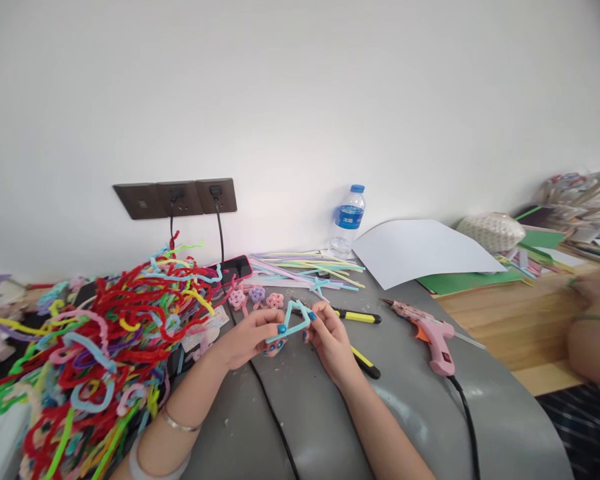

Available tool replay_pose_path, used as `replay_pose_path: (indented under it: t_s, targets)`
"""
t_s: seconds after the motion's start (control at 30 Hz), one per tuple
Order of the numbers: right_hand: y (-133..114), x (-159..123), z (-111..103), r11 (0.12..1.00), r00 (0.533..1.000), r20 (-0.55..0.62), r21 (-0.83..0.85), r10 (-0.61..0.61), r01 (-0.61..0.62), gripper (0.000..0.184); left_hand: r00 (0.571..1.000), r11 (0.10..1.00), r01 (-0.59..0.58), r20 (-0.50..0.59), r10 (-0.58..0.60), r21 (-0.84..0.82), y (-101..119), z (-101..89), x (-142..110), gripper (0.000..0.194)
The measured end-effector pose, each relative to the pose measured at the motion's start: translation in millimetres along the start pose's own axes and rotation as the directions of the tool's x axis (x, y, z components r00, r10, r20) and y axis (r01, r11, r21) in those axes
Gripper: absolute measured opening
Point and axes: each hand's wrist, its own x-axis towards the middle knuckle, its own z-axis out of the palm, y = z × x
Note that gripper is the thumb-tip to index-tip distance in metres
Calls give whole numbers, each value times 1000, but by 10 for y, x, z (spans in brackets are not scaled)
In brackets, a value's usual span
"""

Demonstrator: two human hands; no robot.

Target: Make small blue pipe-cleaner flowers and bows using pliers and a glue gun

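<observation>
The left hand (254, 333) and the right hand (329, 337) hold a turquoise pipe cleaner (295, 329) between them, above the middle of the grey surface (325, 433). It is bent into a rough triangle, and each grip is a pinch of thumb and fingers, the left at its lower-left side, the right at its right corner. Taking that piece as the dial's centre and the wall (290, 120) as twelve, small looped flowers (257, 295) lie at ten to eleven, loose straight strips (280, 271) at twelve, the glue gun (433, 333) at three, and a tangled heap (105, 333) at nine. The step in hand looks like shaping the folds; the next move probably calls for steadying one corner while the opposite pinch presses the bend true.
</observation>
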Motion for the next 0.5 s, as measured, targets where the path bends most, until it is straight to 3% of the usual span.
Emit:
replay_pose_path:
  t_s: [0.13, 0.27, 0.5]
  targets:
    - [28, -6, -3, 998, 998, -33, -36, -57, 56, 29, 997, 992, 42, 60, -49, 115, 29, 30, -25, 29]
    - [41, -4, -7, 986, 991, -16, -100, -133, 130, 28, 997, 977, 10, 76, -26, 213, 15, 67, -6, 25]
    - [36, -23, 3, 964, 976, 18, -155, -215, 215, 21, 997, 976, -73, -13, 77, 205, -32, 11, 26, 25]
